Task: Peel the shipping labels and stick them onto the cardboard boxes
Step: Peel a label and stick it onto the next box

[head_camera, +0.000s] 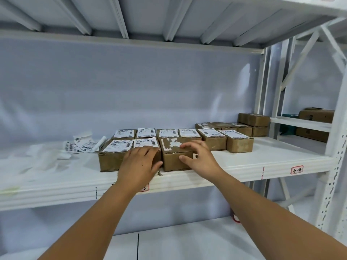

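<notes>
- Three boxes form the front row on the shelf [262, 164]. Take the rightmost, the bare box [171, 162], as your reference for every place below.
- Your right hand [201, 158] is clamped on the bare box's right end, with the fingers over the top edge and the thumb on the front face. My reading is that you are steadying or squaring it so the top sits flat for a label.
- Your left hand [139, 162] lies flat with straight fingers and holds nothing. It rests on the labelled box [145, 142] that touches the bare box's left side. It is probably smoothing that label down or bracing the row against sliding.
- The bare box's top carries only torn white scraps and no whole label, so it looks like the next one to do.
- The supply of shipping labels [82, 145] is a loose pile well to the left of the bare box, past the leftmost front box [110, 160]. Neither hand holds a label yet.
- Just behind the bare box runs the back row [187, 132], with a label on top of each box. More boxes [253, 120] sit behind and to the right, some of them stacked.
- Writing: the labels show barcodes and black print, but it is too small to read.
- A red-bordered tag [297, 169] sits on the shelf's front lip, right of the bare box. Its handwritten marks are not legible.
</notes>
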`<state>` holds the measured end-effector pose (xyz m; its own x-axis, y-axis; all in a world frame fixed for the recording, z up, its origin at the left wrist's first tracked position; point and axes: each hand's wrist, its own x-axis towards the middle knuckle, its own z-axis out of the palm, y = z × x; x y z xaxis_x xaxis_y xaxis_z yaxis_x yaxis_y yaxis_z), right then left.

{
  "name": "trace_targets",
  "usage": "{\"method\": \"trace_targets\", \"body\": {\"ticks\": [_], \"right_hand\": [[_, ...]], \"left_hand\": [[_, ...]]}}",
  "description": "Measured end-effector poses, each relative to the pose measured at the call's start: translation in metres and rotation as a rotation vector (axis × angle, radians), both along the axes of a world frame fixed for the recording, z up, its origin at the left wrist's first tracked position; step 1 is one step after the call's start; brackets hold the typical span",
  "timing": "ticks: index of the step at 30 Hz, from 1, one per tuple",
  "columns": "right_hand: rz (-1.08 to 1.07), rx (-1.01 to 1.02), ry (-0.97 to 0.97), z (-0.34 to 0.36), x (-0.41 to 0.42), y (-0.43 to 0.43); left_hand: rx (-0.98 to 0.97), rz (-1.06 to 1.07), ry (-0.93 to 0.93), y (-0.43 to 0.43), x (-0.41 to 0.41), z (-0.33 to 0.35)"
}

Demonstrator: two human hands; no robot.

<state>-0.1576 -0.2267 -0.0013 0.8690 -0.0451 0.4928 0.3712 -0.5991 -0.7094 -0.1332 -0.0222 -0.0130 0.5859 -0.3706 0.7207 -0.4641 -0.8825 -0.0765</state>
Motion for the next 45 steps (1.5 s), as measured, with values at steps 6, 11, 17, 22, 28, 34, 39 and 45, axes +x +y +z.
{"method": "trace_targets", "body": {"ticks": [6,11,17,22,28,34,39,45], "right_hand": [[0.034,-0.006,0.008,-0.002,0.010,-0.001],[0.041,0.058,0.026,-0.001,0.012,-0.002],[0.018,0.018,0.053,-0.005,0.010,0.001],[-0.043,-0.037,0.088,-0.003,0.008,0.007],[-0.097,-0.048,0.041,-0.007,0.007,0.010],[-0.243,-0.140,-0.318,-0.003,0.007,0.030],[-0.166,-0.412,-0.531,0.022,0.008,0.067],[0.036,-0.594,-0.341,0.061,0.016,0.124]], "left_hand": [[-0.076,-0.064,-0.124,-0.001,0.010,-0.017],[-0.104,-0.094,-0.155,0.000,0.017,-0.023],[-0.148,-0.105,-0.229,-0.001,0.015,-0.024],[-0.161,-0.117,-0.175,-0.001,0.012,-0.022],[-0.190,-0.168,-0.199,0.001,0.011,-0.023],[-0.168,-0.142,-0.192,0.004,0.010,-0.021],[-0.364,-0.118,-0.214,0.021,-0.001,0.002],[-0.736,0.016,-0.143,0.086,0.015,0.039]]}}
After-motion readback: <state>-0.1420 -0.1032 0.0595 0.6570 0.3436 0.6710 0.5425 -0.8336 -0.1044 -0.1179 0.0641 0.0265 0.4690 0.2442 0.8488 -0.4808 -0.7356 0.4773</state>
